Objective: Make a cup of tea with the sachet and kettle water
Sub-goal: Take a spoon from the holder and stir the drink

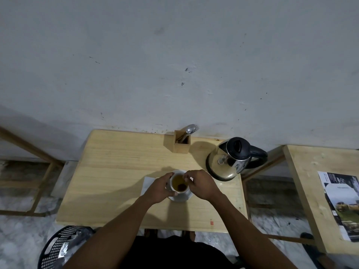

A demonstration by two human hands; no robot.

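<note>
A white cup (174, 189) stands on a white saucer (181, 198) in the middle of the wooden table (116, 171). It holds brownish tea with a dark tea bag (181, 186) sunk in it. My left hand (160, 188) wraps the cup's left side. My right hand (200, 184) hovers at the cup's right rim, its fingertips pinched together over the liquid; the bag's string is too thin to make out. The steel kettle (231, 159) with a black lid and handle stands on its base at the back right.
A wooden holder (181, 142) with a spoon and fork stands at the back by the wall. White paper (147, 183) lies under my left hand. A black mesh basket (62, 247) sits on the floor at lower left. A second table with a magazine (342, 202) is at right.
</note>
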